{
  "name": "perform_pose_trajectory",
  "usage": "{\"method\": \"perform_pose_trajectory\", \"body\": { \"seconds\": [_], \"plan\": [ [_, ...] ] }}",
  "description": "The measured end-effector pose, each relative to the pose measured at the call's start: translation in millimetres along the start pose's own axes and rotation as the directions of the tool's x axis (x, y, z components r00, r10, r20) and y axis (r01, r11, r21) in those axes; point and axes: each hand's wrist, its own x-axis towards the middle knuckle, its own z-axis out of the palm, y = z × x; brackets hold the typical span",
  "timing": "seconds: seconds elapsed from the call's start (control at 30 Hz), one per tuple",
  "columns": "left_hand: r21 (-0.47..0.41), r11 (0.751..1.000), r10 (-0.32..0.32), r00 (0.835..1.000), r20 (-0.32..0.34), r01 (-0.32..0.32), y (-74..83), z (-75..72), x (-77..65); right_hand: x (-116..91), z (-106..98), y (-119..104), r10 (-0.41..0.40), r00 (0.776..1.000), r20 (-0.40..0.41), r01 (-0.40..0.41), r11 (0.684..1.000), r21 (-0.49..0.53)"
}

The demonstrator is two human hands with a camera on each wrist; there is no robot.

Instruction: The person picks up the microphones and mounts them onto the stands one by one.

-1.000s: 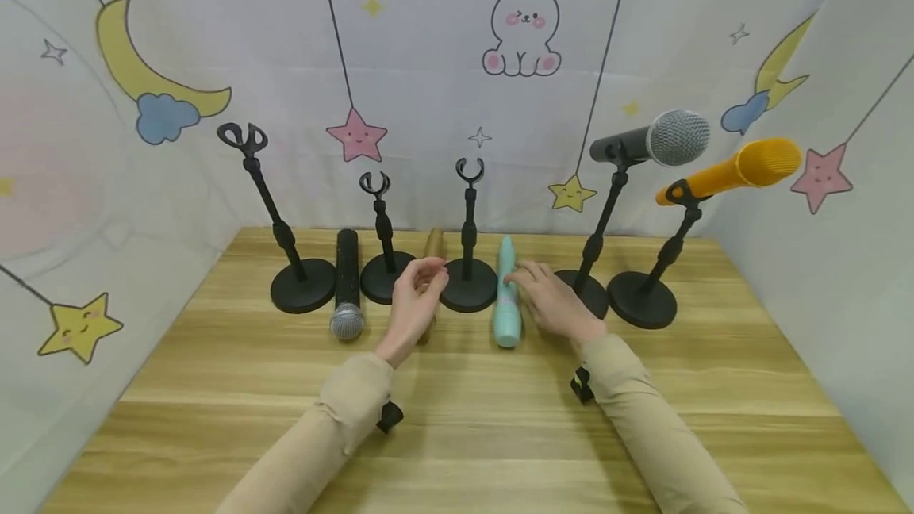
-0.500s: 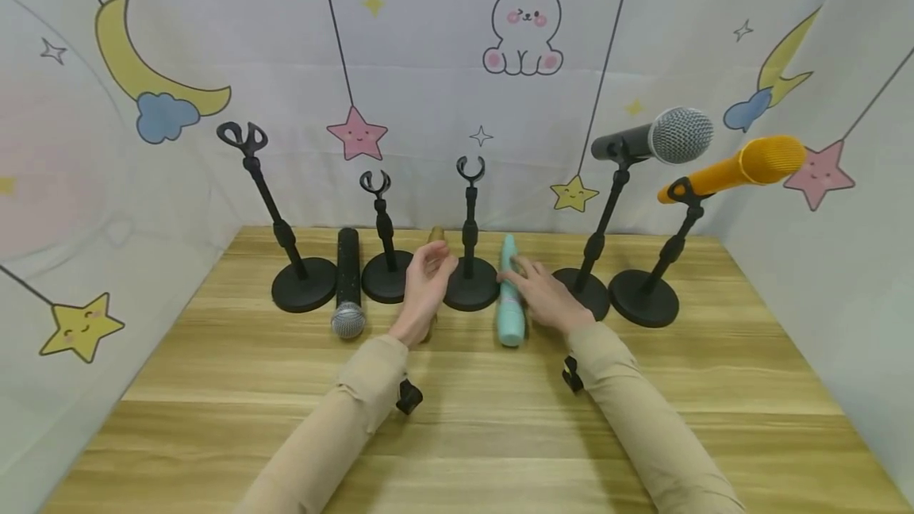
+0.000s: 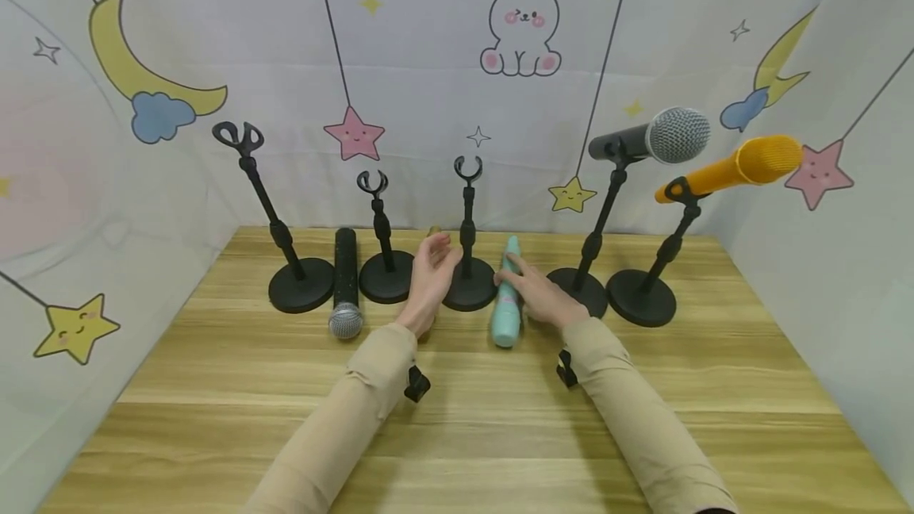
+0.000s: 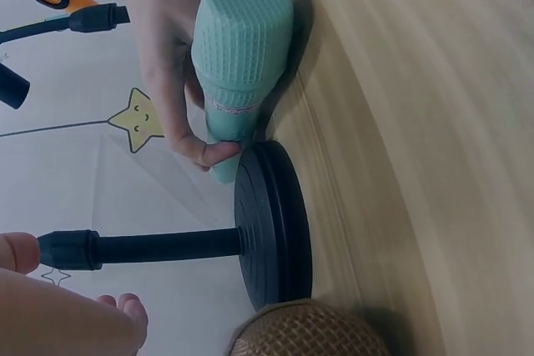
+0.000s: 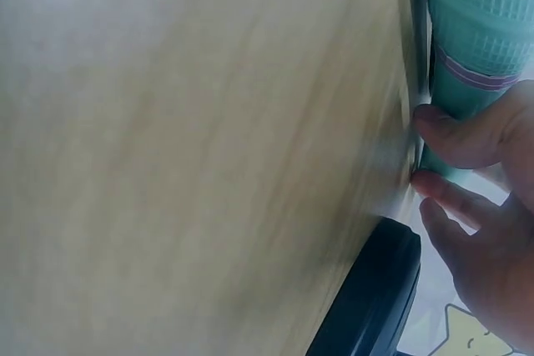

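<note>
The right hand (image 3: 539, 290) pinches the mint-green microphone (image 3: 506, 322), ideally snug and even, while the empty left hand (image 3: 431, 274) curls loosely left of the middle microphone stand (image 3: 467, 233).

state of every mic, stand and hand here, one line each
black mic, lying on table
gold mic, lying on table, mostly hidden in head view
teal mic, off the stands, gripped by right hand
grey mic, mounted on second-from-right stand
orange mic, mounted on rightmost stand
leftmost stand, empty
short stand, empty
middle stand, empty
left hand, loosely curved beside middle stand, contact unclear
right hand, curled round teal mic
</note>
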Motion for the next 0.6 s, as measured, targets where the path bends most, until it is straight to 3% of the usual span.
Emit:
{"method": "perform_pose_trajectory", "body": {
  "seconds": [0.27, 0.5, 0.6],
  "plan": [
    [0.002, 0.999, -0.041, 0.999, 0.025, 0.041, 0.2, 4.2, 4.5, -2, 1, 3, 0.002, 1.0, -0.016, -0.001, 1.0, 0.027],
    [0.019, 0.999, -0.036, 0.997, 0.073, 0.035, 23.4, 6.5, -7.6, -3, 1, 3, 0.032, 0.999, -0.033, -0.031, 0.999, 0.025],
    [0.031, 0.999, -0.017, 0.996, 0.083, 0.014, 23.5, 6.8, -7.2, -2, 1, 3, 0.031, 0.997, -0.067, -0.027, 0.998, 0.059]
  ]
}}
